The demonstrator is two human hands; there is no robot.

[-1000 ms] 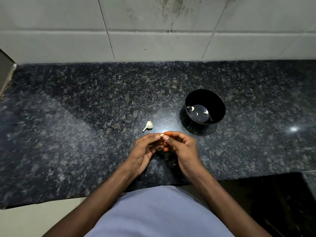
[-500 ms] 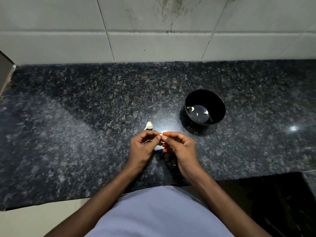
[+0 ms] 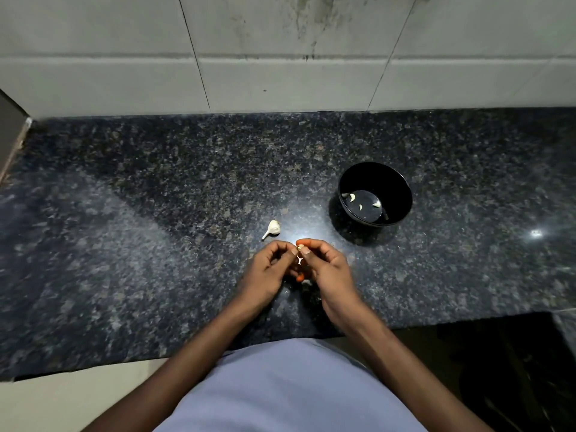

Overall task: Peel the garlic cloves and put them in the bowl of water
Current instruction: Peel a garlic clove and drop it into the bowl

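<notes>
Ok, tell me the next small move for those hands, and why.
Probably keep picking the skin off. Both hands, left and right, pinch one garlic clove at the fingertips, with a pale shred hanging below. Once bare, it likely joins the cloves in the black bowl.

A single head-worn wide-angle camera looks steeply down, close over the tabletop [image 3: 156,213], facing the tiled wall [image 3: 124,42].

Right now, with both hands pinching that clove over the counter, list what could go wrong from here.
1. The clove is pinched only at the fingertips of the left hand and right hand; it could slip onto the dark counter.
2. The black bowl sits off to the right, so a loose toss might miss the water.
3. The garlic piece lies close by the left hand and could get knocked away.
</notes>
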